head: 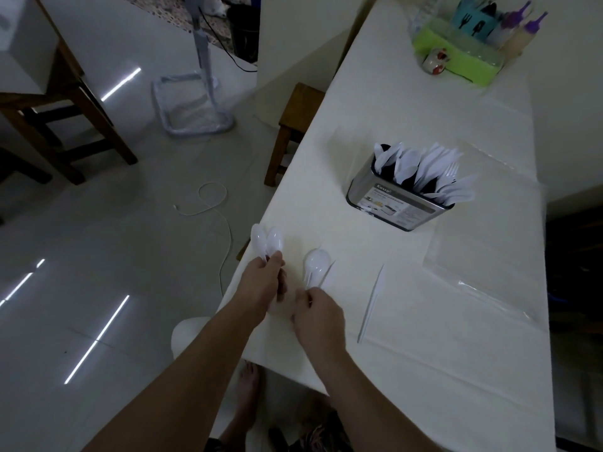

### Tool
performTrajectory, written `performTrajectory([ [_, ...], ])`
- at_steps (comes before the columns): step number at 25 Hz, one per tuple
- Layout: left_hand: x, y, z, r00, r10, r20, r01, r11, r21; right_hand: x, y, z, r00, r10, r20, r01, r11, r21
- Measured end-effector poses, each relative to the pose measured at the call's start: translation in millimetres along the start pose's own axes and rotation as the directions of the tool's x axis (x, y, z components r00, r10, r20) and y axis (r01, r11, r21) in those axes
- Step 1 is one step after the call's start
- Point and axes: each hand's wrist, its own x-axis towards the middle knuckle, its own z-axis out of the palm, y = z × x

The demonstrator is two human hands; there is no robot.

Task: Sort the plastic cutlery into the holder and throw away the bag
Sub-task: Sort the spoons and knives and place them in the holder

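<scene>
Two spoons (267,241) are pinched in the left hand (262,282); more spoons (316,265) are gripped by the right hand (318,316). A knife (372,301) is left beside them, the full holder (399,197) and clear bag (483,243) beyond.

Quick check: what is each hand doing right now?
Left hand: grips two white plastic spoons, bowls pointing up.
Right hand: pinches the handle of another white spoon at the table.

Long table covered with a white cloth (424,370), bearing a rectangular steel cutlery holder (396,203) beyond the hands and a clear plastic bag (483,256) to their right. A white plastic knife (372,303) lies just right of the right hand (318,316); a green tray of bottles (463,55) stands at the far end.
</scene>
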Motion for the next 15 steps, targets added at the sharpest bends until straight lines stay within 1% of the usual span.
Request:
performTrajectory([
  [1,1.6,-0.5,-1.7,1.000,0.003,0.006,-0.003,1.000,-0.021,6.4,3.1,-1.9,0.998,0.015,-0.065,-0.021,0.996,-0.086],
  [2,2.2,-0.7,-2.7,1.000,-0.001,0.007,0.001,1.000,-0.030,12.2,5.2,-4.0,0.994,0.044,-0.099,-0.057,0.989,-0.137],
  [5,3.2,-1.9,-4.1,1.000,-0.020,0.006,0.020,1.000,-0.016,23.9,8.7,-3.5,0.991,0.106,-0.083,-0.120,0.974,-0.191],
  [10,8.1,-6.7,-6.0,0.999,-0.040,0.020,0.039,0.999,0.012,26.5,7.4,-1.6,0.991,0.085,-0.102,-0.105,0.972,-0.210],
  [13,8.3,-8.0,-6.4,0.999,-0.035,0.016,0.035,0.999,0.021,23.6,5.4,-1.9,0.998,0.044,-0.051,-0.057,0.950,-0.306],
  [15,7.8,-8.7,-5.8,0.999,-0.040,0.010,0.040,0.999,0.030,25.3,6.6,-0.8,0.998,0.037,-0.047,-0.051,0.936,-0.347],
])
